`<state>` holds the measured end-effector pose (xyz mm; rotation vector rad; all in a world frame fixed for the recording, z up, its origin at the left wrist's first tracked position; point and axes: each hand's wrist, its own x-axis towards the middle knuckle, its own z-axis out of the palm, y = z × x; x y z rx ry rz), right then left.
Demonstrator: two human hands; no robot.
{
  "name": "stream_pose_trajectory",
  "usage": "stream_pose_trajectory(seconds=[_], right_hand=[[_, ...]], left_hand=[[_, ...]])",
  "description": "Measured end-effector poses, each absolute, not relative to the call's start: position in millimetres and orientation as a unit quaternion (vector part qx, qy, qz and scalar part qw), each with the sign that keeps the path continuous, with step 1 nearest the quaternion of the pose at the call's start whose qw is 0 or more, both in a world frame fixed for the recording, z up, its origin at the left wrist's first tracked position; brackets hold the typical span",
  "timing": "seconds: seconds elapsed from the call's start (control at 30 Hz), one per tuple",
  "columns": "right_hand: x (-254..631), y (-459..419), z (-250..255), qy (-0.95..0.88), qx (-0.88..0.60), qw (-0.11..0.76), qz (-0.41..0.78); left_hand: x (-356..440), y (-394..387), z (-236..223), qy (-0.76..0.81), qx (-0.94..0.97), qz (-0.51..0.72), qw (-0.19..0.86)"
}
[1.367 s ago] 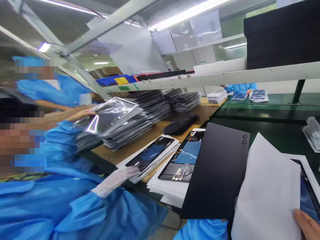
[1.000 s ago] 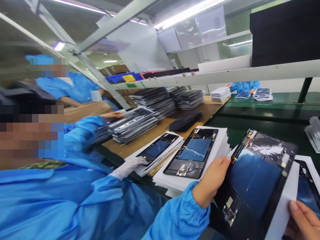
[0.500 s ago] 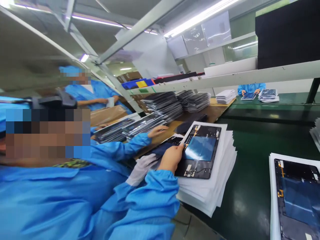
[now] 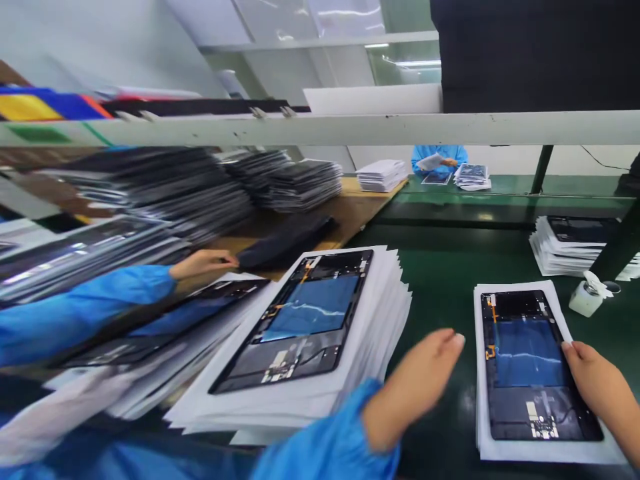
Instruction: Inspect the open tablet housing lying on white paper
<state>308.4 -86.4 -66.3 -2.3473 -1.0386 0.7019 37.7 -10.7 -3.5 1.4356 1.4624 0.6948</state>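
Both hands flank the opened tablet (image 4: 533,365): right hand (image 4: 595,387), fingers loosely curled, touches its right edge; left hand (image 4: 417,383) hovers open, just left of it.

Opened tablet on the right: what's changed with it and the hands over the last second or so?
The opened tablet left both hands and lies on a white sheet. Left hand moved back from the left stack, open; right hand touches the tablet's edge. The stacks stayed.

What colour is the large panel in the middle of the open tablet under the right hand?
Blue, on the open tablet in the head view.
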Motion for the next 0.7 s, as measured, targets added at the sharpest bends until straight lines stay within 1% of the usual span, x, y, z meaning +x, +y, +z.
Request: stream_pose_trajectory(seconds=[0.07, 0.1, 0.2, 0.3, 0.4, 0.47, 0.53, 0.57, 0.63, 0.7], right_hand=[[299.9, -90.2, -63.3, -0.393, -0.86, 0.239, 0.219], [296.3, -92.1, -62.1, -0.401, -0.86, 0.242, 0.204], [288.1, -95.7, -58.9, -0.421, -0.855, 0.25, 0.172], [283.4, -98.4, -54.1, -0.437, -0.847, 0.261, 0.156], [279.4, -106.1, -46.9, -0.433, -0.843, 0.28, 0.156], [275.1, -113.3, -42.4, -0.401, -0.845, 0.317, 0.156], [267.9, -118.7, -38.9, -0.36, -0.845, 0.365, 0.149], [263.0, -119.9, -37.6, -0.349, -0.841, 0.386, 0.149], [251.2, -118.9, -35.5, -0.35, -0.827, 0.409, 0.161], [239.2, -114.9, -33.5, -0.359, -0.809, 0.425, 0.189]], left_hand=[[72.3, -20.2, -39.2, 0.556, 0.622, 0.18, 0.521], [84.7, -21.8, -54.3, 0.559, 0.618, 0.154, 0.532], [102.7, -20.5, -80.8, 0.587, 0.62, 0.157, 0.496], [102.6, -20.4, -81.1, 0.6, 0.638, 0.167, 0.454], [97.6, -26.4, -68.3, 0.621, 0.595, 0.204, 0.468], [94.1, -30.9, -58.6, 0.604, 0.528, 0.285, 0.525], [90.0, -32.8, -50.8, 0.533, 0.437, 0.383, 0.615], [87.6, -32.4, -48.2, 0.487, 0.393, 0.409, 0.664], [81.8, -29.2, -45.8, 0.424, 0.339, 0.399, 0.739], [75.3, -24.0, -45.6, 0.43, 0.339, 0.368, 0.752]])
